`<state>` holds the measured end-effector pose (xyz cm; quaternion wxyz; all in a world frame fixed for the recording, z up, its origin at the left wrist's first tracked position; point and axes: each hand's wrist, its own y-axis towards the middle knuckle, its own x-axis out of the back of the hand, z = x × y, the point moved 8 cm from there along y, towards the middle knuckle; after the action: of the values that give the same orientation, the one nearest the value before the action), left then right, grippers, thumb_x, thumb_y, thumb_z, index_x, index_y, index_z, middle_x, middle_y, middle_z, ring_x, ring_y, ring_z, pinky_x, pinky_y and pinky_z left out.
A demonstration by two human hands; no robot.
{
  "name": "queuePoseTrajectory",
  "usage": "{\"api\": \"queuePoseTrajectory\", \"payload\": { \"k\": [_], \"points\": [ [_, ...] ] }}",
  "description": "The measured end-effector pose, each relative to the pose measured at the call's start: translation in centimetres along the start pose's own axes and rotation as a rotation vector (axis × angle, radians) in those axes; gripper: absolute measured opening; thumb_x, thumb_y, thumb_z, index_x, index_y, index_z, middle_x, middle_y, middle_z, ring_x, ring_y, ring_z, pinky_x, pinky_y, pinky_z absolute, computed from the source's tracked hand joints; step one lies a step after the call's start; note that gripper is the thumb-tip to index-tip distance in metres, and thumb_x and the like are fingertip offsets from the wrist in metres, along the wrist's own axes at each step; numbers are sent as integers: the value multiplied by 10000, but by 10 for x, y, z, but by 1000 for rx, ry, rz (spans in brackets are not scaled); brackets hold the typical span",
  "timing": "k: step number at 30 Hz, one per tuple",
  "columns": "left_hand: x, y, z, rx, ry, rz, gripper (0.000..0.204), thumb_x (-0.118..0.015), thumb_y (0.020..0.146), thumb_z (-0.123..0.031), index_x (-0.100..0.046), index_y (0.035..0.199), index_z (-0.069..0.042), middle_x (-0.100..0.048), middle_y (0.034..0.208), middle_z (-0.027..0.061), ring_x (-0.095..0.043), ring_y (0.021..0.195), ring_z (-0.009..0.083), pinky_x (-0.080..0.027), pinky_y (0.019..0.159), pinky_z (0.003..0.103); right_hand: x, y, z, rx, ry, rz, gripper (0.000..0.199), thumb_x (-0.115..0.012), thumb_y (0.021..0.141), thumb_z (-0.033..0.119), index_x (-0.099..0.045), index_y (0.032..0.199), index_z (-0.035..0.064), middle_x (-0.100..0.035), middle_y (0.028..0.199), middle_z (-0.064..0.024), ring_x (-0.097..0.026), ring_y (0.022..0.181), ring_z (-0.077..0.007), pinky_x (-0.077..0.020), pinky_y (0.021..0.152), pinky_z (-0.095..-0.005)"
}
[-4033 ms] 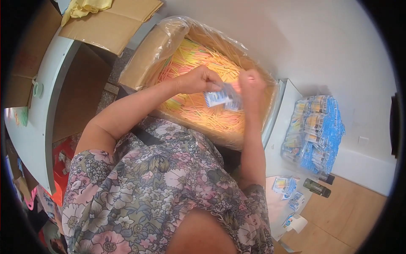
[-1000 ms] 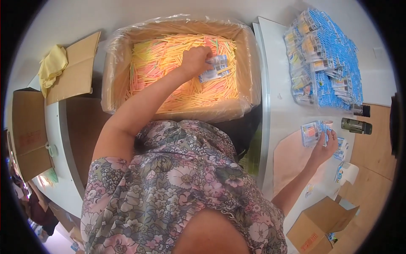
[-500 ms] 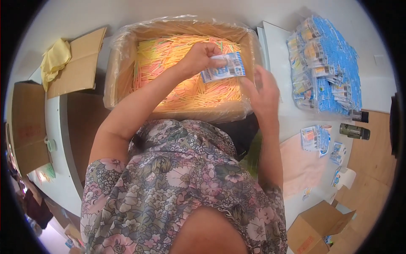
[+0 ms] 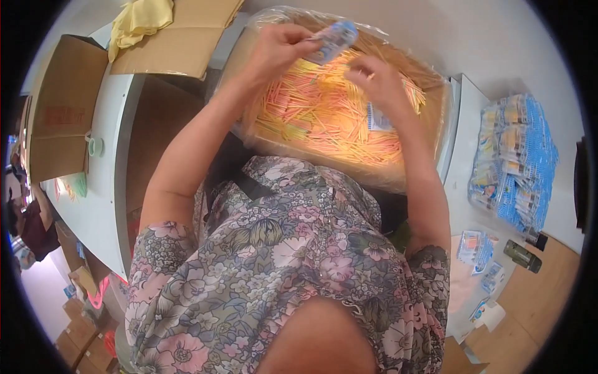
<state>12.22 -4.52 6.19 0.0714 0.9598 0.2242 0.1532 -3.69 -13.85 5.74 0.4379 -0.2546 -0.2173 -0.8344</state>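
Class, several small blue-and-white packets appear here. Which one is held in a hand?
The packet pinched by the left hand above the box of orange sticks; the others lie on the table at right.

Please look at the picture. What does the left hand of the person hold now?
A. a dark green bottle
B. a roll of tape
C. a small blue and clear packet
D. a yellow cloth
C: the left hand grips a small blue and clear packet above the plastic-lined box of orange and yellow sticks, while the right hand is empty beside it.
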Motion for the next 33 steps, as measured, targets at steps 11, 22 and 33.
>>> {"api": "queuePoseTrajectory", "payload": {
  "k": [11,22,33],
  "points": [
    [61,-26,54,26,-791,-637,150,-655,848,-146,-672,885,-2,-605,732,-41,-485,609,15,-366,525,166,-81,52,-17,172,-481,113,110,-608,764,99,-611,804,-3,-591,855,-161,-589,848,-332,-474,735,-420],
    [55,-20,59,58,-701,-594,140,-670,834,-132,-678,885,-2,-607,728,-51,-484,619,8,-373,535,163,-136,99,-22,406,-775,353,116,-499,722,34,-604,708,-14,-612,774,-216,-618,772,-352,-500,659,-447],
    [42,-22,55,118,-626,-440,119,-639,843,-94,-668,902,5,-642,831,-15,-546,724,42,-446,654,195,-68,96,-10,253,-408,142,87,-602,689,56,-600,713,-28,-591,663,-160,-588,590,-249,-475,556,-344]
  ]
}}
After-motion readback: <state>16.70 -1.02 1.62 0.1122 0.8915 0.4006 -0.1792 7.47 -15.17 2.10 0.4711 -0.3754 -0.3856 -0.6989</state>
